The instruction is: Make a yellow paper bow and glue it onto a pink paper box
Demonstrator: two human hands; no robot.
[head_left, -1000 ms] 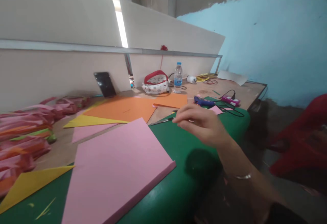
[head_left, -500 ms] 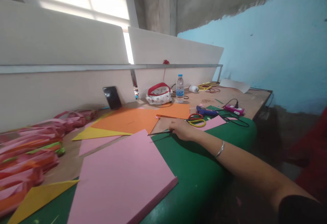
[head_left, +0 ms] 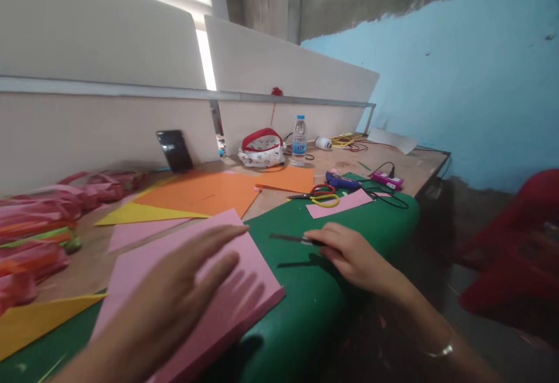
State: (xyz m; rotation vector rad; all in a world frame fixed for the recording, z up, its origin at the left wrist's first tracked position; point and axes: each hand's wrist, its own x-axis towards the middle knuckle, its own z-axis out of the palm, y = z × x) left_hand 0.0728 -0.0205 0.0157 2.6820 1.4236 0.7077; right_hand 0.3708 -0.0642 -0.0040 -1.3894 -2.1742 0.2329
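My left hand (head_left: 181,284) hovers over the pink sheet (head_left: 213,330), fingers stretched out, casting a shadow on it. The pink sheet has a folded strip along its near right edge. Above the green mat (head_left: 301,307), my right hand (head_left: 349,255) is closed round a craft knife (head_left: 286,237), whose thin dark length points left towards the pink sheet; it is slightly blurred. Beyond that hand lie scissors (head_left: 325,199) with red and yellow handles, beside a narrow pink strip (head_left: 343,204).
Orange paper (head_left: 196,197) and yellow paper (head_left: 144,215) lie behind the pink sheet. Pink and orange paper bundles (head_left: 39,226) line the left. A phone (head_left: 175,150), pouch (head_left: 262,153), water bottle (head_left: 299,141), blue glue gun (head_left: 343,181) and pink power socket (head_left: 386,181) stand farther back.
My right hand has drawn back towards me with the craft knife, lifting it off the table beside the scissors. My left hand has come into view over the pink sheet.
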